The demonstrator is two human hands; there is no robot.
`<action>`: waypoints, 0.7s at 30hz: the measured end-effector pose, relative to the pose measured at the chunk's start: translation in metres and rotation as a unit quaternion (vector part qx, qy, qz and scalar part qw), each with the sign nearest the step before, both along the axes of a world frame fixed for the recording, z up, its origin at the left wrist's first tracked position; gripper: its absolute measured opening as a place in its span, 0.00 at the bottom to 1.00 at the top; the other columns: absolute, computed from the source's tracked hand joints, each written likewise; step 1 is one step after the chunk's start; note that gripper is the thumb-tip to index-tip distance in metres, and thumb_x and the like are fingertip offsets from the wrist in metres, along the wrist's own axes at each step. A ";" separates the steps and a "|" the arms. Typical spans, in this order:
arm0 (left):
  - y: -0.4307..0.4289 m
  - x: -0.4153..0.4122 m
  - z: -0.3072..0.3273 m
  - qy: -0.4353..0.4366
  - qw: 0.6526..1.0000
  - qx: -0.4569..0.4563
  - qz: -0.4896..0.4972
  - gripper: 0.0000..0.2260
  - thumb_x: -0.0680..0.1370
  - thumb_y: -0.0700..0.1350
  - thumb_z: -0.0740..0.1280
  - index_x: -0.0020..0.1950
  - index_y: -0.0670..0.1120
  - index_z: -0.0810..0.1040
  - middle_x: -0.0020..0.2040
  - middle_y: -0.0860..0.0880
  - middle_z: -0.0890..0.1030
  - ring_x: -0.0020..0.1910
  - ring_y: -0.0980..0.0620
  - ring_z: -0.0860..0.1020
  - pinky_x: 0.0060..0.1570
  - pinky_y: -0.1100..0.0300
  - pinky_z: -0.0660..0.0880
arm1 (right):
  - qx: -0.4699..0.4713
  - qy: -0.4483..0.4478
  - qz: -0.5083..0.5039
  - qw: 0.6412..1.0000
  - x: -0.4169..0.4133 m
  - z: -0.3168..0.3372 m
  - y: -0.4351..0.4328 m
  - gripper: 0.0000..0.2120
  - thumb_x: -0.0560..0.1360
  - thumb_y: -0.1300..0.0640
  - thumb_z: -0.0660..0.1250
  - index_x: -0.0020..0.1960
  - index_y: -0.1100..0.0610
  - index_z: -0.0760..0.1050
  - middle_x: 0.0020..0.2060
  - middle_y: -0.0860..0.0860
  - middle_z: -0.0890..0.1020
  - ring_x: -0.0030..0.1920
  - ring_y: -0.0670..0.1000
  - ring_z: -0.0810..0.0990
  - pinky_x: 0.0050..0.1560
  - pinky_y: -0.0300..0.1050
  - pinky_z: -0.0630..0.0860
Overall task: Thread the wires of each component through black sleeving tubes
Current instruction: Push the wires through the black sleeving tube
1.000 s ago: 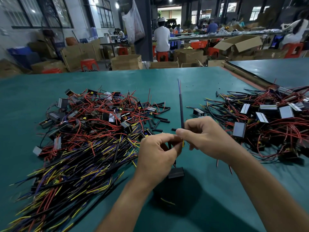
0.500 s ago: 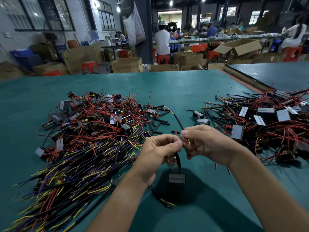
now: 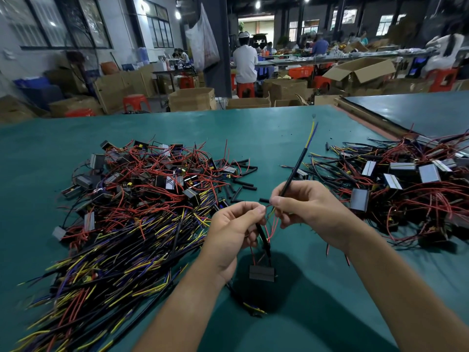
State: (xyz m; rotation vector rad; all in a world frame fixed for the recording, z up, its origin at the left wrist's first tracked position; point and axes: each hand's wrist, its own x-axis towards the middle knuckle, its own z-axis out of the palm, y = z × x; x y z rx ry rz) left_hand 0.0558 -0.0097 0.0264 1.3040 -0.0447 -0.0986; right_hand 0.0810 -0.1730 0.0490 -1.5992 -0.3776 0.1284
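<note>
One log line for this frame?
step: sleeving | left hand: pinches red wires | right hand: holds black sleeve | component: below hands

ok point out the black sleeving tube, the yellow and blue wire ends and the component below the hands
black sleeving tube [image 3: 294, 171], head view, middle of its length
yellow and blue wire ends [image 3: 311, 133], head view, yellow strand above the tube
component [image 3: 262, 273], head view, dark front face

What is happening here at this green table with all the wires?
A person is sleeving wires at a green table. The right hand pinches a long black sleeving tube, with yellow and blue wires sticking out of its far end. The left hand pinches thin red wires above a small dark block component hanging below. Heaps of wired components lie on both sides.
</note>
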 end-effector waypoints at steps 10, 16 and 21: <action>0.000 0.000 -0.003 -0.024 0.998 0.036 0.039 0.05 0.76 0.37 0.70 0.40 0.43 0.81 0.29 0.52 0.79 0.23 0.59 0.67 0.24 0.68 0.66 | -0.050 -0.005 0.013 0.999 0.000 0.000 -0.005 0.08 0.76 0.63 0.68 0.39 0.58 0.79 0.30 0.52 0.80 0.31 0.48 0.77 0.34 0.39 0.77; 0.003 -0.001 -0.002 -0.034 0.999 0.037 -0.010 0.02 0.73 0.38 0.71 0.41 0.43 0.83 0.31 0.49 0.81 0.22 0.59 0.67 0.24 0.68 0.65 | 0.018 0.036 0.037 0.998 -0.001 0.002 -0.005 0.06 0.70 0.56 0.70 0.40 0.59 0.78 0.31 0.55 0.80 0.29 0.50 0.78 0.33 0.41 0.79; 0.001 -0.003 0.000 -0.036 0.998 0.028 -0.040 0.02 0.67 0.43 0.73 0.37 0.46 0.85 0.33 0.47 0.79 0.23 0.58 0.67 0.24 0.68 0.64 | 0.061 0.056 0.052 0.995 -0.001 0.002 -0.009 0.04 0.69 0.56 0.71 0.41 0.57 0.80 0.30 0.54 0.79 0.29 0.49 0.77 0.32 0.39 0.77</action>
